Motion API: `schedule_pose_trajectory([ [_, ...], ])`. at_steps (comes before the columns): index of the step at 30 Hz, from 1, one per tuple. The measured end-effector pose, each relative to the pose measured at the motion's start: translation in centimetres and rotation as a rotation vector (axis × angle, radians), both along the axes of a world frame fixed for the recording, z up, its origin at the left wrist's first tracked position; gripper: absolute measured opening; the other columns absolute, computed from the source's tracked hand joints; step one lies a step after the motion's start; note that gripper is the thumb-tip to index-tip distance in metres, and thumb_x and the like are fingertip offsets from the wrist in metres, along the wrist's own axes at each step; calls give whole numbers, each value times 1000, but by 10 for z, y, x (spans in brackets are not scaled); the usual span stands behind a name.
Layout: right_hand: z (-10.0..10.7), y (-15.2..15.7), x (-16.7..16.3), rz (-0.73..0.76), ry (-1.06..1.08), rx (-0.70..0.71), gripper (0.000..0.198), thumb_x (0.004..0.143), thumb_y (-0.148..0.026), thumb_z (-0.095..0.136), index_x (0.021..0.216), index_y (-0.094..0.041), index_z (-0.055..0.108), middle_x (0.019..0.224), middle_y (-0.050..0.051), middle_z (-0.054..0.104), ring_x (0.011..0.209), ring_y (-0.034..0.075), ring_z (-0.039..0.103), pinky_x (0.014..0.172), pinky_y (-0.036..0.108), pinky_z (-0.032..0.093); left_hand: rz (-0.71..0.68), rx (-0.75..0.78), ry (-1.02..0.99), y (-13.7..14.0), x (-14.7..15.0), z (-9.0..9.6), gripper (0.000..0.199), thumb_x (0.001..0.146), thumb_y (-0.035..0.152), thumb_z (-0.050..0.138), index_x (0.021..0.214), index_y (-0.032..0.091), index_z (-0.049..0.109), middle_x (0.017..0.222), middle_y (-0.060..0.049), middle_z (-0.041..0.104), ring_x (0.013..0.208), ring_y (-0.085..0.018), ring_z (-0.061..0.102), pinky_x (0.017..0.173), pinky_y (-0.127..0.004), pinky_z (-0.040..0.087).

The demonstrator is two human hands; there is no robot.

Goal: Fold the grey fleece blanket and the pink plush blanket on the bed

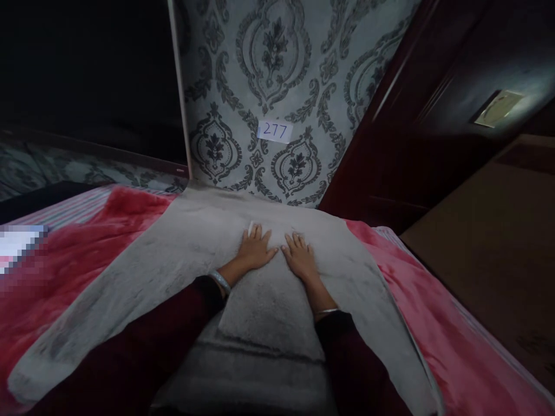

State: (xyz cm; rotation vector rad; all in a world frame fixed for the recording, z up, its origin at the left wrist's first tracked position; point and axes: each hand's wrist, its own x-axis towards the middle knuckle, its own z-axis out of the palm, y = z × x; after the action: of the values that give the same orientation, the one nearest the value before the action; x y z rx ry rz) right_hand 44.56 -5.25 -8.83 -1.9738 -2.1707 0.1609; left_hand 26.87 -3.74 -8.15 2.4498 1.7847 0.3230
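A grey plush blanket (160, 277) lies spread out before me, with a smaller folded grey piece (271, 315) on its middle. My left hand (255, 248) rests flat near the far part of the grey cloth, fingers spread. Beside it, a short gap to the right, my right hand (300, 254) presses down flat in the same way, its fingers also apart. Neither hand grips anything. Under the grey blanket, a red fluffy blanket (91, 248) shows on the left and again on the right.
A patterned wall (273, 69) with a paper marked 277 (275, 131) rises behind the bed. At the upper left is a large dark screen (87, 81). A dark red door (416, 115) stands on the right, above brown floor (485, 242). A striped sheet (73, 211) shows at the left.
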Motion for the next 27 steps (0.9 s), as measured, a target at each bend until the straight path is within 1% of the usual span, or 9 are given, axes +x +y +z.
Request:
schedule_pose_trajectory([
  [4,4,3,0,-8,-53,-29,58,108,-45,26,163,-27,28,171,9,20,157,27,20,123,53,21,13,-12,4,-1,2,5,80,98,61,39,161,10,32,168,-26,20,158,-37,12,124,-57,13],
  [8,13,1,0,2,-77,-87,58,108,-46,24,164,-29,25,172,7,17,158,26,17,123,53,21,-63,-142,8,-6,-8,14,85,97,64,38,163,11,25,170,-24,14,159,-36,8,125,-56,9],
  [11,17,-15,2,18,-44,-150,59,108,-49,25,164,-31,24,172,8,16,158,26,15,123,54,20,-151,-243,18,-25,-23,21,91,93,71,43,164,18,24,171,-20,9,159,-39,4,125,-57,9],
  [13,15,-38,5,33,-19,-173,61,106,-53,30,164,-33,23,173,8,14,159,27,13,123,57,20,-201,-260,26,-46,-38,21,95,88,75,49,164,23,26,171,-18,7,158,-42,2,124,-59,8],
  [15,5,-68,11,44,-3,-148,63,104,-55,36,163,-35,24,173,7,13,159,30,11,121,60,22,-247,-232,42,-70,-54,17,94,86,75,53,163,26,28,171,-17,7,157,-44,2,123,-61,7],
  [17,-10,-101,19,40,21,-87,63,103,-53,41,162,-36,29,172,6,16,158,33,12,120,60,25,-282,-179,54,-94,-71,10,86,90,70,51,162,28,31,172,-16,7,158,-42,4,123,-62,5],
  [21,-43,-157,37,17,139,39,58,102,-45,39,158,-29,41,169,11,26,154,32,27,118,53,33,-294,-112,25,-134,-101,-3,70,97,60,46,159,29,39,171,-13,16,159,-38,9,124,-61,6],
  [24,-57,-181,43,-26,257,115,57,101,-39,37,155,-22,46,164,15,37,149,31,37,117,50,35,-284,-91,-59,-154,-115,-11,65,96,59,48,155,31,46,169,-11,27,158,-37,13,124,-59,13],
  [27,-59,-189,40,-115,381,181,60,97,-37,41,153,-18,48,155,15,50,144,30,43,118,51,34,-217,-59,-224,-168,-119,-18,59,94,54,52,146,27,58,167,-11,33,158,-36,17,124,-56,20],
])
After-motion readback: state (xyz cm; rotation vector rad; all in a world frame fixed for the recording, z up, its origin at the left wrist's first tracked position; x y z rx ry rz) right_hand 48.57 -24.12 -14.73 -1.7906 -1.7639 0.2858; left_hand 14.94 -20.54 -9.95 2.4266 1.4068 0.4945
